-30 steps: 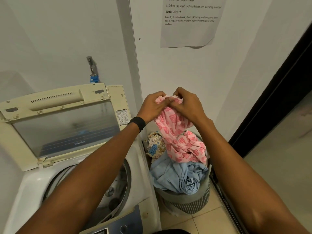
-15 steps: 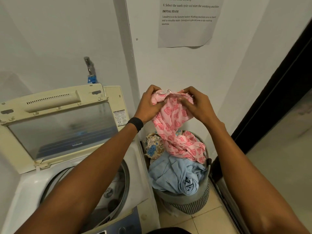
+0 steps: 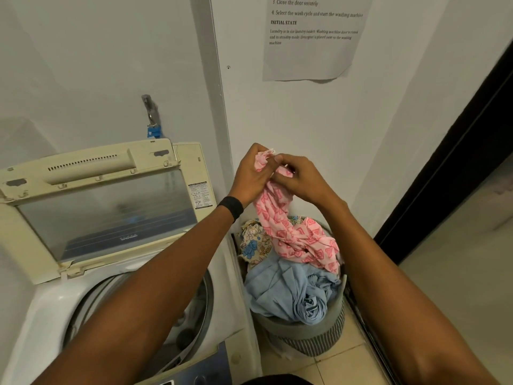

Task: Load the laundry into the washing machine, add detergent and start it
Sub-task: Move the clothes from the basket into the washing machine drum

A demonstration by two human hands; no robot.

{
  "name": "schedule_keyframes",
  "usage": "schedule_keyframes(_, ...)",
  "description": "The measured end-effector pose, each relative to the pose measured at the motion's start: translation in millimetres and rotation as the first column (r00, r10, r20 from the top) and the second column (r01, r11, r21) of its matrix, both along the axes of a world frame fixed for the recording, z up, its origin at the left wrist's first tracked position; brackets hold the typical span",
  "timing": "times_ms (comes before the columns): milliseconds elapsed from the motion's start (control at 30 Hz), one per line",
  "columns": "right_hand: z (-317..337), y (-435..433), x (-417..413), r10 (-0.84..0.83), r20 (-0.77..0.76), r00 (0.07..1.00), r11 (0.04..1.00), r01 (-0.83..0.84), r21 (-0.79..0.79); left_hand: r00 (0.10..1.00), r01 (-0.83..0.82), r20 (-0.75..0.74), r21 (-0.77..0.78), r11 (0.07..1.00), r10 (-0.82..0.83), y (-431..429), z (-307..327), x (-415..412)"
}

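Nearest the camera, both forearms reach forward, the left one crossing above the open drum point(image 3: 155, 326) of the top-loading washing machine point(image 3: 50, 309). A dark band point(image 3: 231, 208) wraps the left wrist. Further out, the left hand point(image 3: 251, 176) and the right hand point(image 3: 301, 177) meet above the laundry basket point(image 3: 305, 336), knuckles nearly touching. Each is closed on the bunched top of a pink patterned cloth point(image 3: 291, 234): the left hand's fingers curl around a gathered edge, and the right hand pinches the fabric just beside it. The cloth hangs from the hands, its lower part lying on the heap in the basket. Beneath it sits a light blue garment point(image 3: 288, 293), with a floral fabric point(image 3: 254, 243) wedged at the basket's left, against the machine's side. The machine's lid point(image 3: 97, 201) stands raised, leaning toward the wall. Beyond it a tap point(image 3: 151, 115) juts from the wall, and a printed sheet point(image 3: 313, 37) is fixed higher up.
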State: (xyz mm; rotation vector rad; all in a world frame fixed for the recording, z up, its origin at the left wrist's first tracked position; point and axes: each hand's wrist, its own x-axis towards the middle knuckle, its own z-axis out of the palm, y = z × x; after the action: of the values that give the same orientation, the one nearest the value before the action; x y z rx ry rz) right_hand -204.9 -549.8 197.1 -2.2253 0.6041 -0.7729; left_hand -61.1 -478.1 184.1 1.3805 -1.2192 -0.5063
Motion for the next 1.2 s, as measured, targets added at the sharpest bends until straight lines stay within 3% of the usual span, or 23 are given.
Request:
schedule_keyframes(100,2.8,-2.9,-10.3,0.079,-0.086,0.993,0.993,-0.071,0.096,0.998,-0.069,0.006,-0.010,0.998,0.069,1.3,-2.2,4.0)
schedule_keyframes(233,6.2,-10.5,-33.7,0.017,-0.082,0.997,0.969,0.004,0.247,0.989,-0.148,-0.011,0.003,0.989,0.148,0.4,-3.5,20.4)
schedule_keyframes(367,11.1,-11.3,-34.1,-0.110,0.076,0.991,0.973,0.092,0.213,0.993,-0.113,-0.031,-0.001,0.994,0.113,2.6,1.2,13.9)
schedule_keyframes(467,17.7,-2.5,-17.7,-0.192,0.220,0.956,0.949,0.124,0.290,0.998,-0.038,-0.050,0.024,0.999,0.039,0.7,5.3,2.8)
schedule_keyframes(600,20.0,2.9,0.3,-0.203,0.297,0.933,0.951,0.116,0.287,0.981,0.090,-0.172,0.023,0.996,-0.084,0.5,12.6,-5.7)
schedule_keyframes(733,7.3,12.1,4.4,-0.272,0.365,0.890,0.918,0.127,0.376,0.971,-0.030,-0.238,-0.019,0.999,0.025,-2.1,16.2,-2.2)
schedule_keyframes(800,-12.1,17.8,5.3,-0.216,0.272,0.938,0.928,0.110,0.357,0.951,-0.096,-0.300,-0.055,0.994,0.075,-4.0,19.5,-0.1)
schedule_keyframes(900,-58.0,33.7,4.4,0.095,-0.018,0.995,0.874,-0.074,0.480,0.946,-0.115,-0.313,-0.085,0.990,0.083,-7.2,30.8,-2.3)
schedule_keyframes(1000,-96.5,43.0,1.2,0.088,-0.404,0.911,0.959,0.032,0.280,0.964,-0.164,-0.229,-0.107,0.981,0.137,-8.5,33.1,4.8)
schedule_keyframes(1100,-94.7,32.9,-12.3,0.044,-0.427,0.903,0.968,0.067,0.242,0.971,-0.241,-0.008,-0.090,0.966,0.241,-2.0,22.3,25.8)
schedule_keyframes(1200,-52.5,12.7,-29.7,0.036,-0.256,0.966,0.940,0.054,0.336,0.937,-0.286,0.212,0.014,0.958,0.277,13.5,5.1,45.3)
